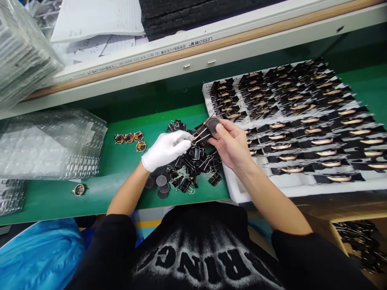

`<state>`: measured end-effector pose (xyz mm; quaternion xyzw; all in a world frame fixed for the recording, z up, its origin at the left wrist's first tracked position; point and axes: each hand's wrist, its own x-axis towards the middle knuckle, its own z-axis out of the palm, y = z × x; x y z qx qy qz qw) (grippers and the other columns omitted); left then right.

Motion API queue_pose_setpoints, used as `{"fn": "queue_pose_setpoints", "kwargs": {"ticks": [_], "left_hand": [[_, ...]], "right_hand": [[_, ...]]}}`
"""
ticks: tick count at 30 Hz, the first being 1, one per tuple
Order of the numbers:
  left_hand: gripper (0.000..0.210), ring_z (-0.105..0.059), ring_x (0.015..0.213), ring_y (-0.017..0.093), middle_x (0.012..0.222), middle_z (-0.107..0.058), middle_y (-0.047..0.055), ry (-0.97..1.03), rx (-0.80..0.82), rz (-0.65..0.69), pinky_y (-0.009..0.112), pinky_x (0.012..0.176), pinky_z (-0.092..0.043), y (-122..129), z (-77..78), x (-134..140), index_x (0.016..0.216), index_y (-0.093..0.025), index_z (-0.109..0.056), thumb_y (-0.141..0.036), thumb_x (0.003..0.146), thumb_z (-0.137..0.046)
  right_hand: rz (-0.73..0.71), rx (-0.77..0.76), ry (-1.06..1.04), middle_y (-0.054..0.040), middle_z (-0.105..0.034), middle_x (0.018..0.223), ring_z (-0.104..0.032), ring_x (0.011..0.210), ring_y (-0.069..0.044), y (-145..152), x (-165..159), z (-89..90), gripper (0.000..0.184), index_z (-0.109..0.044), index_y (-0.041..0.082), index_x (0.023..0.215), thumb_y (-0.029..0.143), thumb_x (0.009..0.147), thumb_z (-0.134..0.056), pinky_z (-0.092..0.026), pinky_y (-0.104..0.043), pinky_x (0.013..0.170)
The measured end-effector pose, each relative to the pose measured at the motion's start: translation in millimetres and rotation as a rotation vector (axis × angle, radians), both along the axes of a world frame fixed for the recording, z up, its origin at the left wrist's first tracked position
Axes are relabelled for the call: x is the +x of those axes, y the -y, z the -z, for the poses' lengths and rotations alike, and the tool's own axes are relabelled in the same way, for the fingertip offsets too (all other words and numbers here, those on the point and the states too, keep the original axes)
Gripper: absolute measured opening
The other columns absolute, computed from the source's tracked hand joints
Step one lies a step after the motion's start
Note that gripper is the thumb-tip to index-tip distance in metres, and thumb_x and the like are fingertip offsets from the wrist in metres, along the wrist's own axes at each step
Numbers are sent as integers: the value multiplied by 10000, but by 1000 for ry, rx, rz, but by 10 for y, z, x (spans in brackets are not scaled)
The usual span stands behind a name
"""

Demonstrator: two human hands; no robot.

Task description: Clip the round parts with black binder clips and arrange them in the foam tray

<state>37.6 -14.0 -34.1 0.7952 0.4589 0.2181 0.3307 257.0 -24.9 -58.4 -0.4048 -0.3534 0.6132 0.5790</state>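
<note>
My left hand (169, 148), in a white glove, pinches the wire handles of a black binder clip (202, 132). My bare right hand (231, 143) grips a dark round disc (213, 125) with the thumb on its face. The clip's jaws meet the disc's edge, where a bit of gold rim shows; whether they are clamped on it I cannot tell. Below both hands lies a heap of loose black binder clips (193, 165). Several flat dark discs (161, 181) lie beside the heap, near my left forearm. Small gold-rimmed round watch-like parts (129, 138) sit to the left.
A white foam tray (237, 189) at right holds rows of binder clips clamped on gold-edged pieces. Stacked clear plastic trays (51, 145) stand at left, near one lone gold-rimmed part (79, 189). A ledge (193, 50) runs behind the green table (121, 117). A box (359, 245) sits lower right.
</note>
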Motion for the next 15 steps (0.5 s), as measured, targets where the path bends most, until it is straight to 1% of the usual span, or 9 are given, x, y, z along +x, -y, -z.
{"fn": "queue_pose_setpoints", "kwargs": {"ticks": [1,2,5,6,8,10,11,13,15], "left_hand": [[381,-630,672,122,783,-721,1,-35,5,32,247,662,-461,-24,-26,-45,1086,-195,-725,-472,1009,-475],[379,-637,693,130,799,-725,3,-88,24,56,254,677,-460,-44,-51,-90,1076,-201,-727,-482,1009,-482],[302,-615,695,143,754,-693,-13,-322,55,159,267,663,-422,-71,-113,-195,933,-219,-733,-475,969,-577],[260,-611,699,144,769,-693,-17,-388,49,218,269,657,-409,-67,-127,-211,953,-231,-738,-452,958,-602],[227,-621,733,146,877,-712,-14,-471,73,345,273,670,-399,-41,-142,-204,1119,-282,-736,-384,955,-618],[360,-634,779,155,972,-705,-1,-525,163,457,284,693,-395,4,-134,-147,1318,-353,-664,-316,963,-612],[405,-635,791,165,982,-692,10,-559,222,489,293,698,-392,29,-121,-104,1363,-367,-635,-290,965,-611],[369,-631,799,195,956,-662,38,-645,324,498,312,684,-379,75,-81,-15,1318,-330,-659,-293,951,-646],[265,-628,819,227,972,-647,69,-714,377,481,326,674,-375,101,-44,42,1159,-253,-706,-353,913,-714]], "right_hand": [[0,-10,-22,-37,-738,1110,-701,1049,-239,-11,18,-6,404,-681,279,1021,565,776,-828,-617,-433,887],[3,-23,-41,-32,-732,1110,-701,1047,-241,-21,38,-14,398,-667,282,1015,574,787,-811,-621,-429,864],[34,-75,-67,-26,-728,1050,-705,1001,-241,-42,86,-37,397,-653,282,996,580,780,-803,-628,-406,800],[38,-93,-64,-27,-728,1036,-706,981,-239,-43,94,-43,404,-656,281,1000,581,774,-805,-629,-396,779],[24,-119,-50,-31,-731,1033,-708,956,-234,-40,95,-48,423,-665,280,1018,586,764,-809,-628,-380,750],[-7,-124,-39,-28,-731,1036,-708,958,-234,-33,82,-41,435,-667,284,1033,590,759,-810,-628,-377,739],[-24,-120,-36,-24,-728,1031,-708,962,-235,-30,73,-34,434,-665,288,1036,593,761,-806,-629,-380,740],[-50,-106,-24,-15,-720,1016,-705,967,-235,-27,59,-16,425,-657,298,1039,599,771,-791,-629,-392,747],[-59,-95,-10,-14,-715,1014,-700,969,-235,-29,53,-4,417,-653,302,1041,602,779,-779,-628,-400,757]]}}
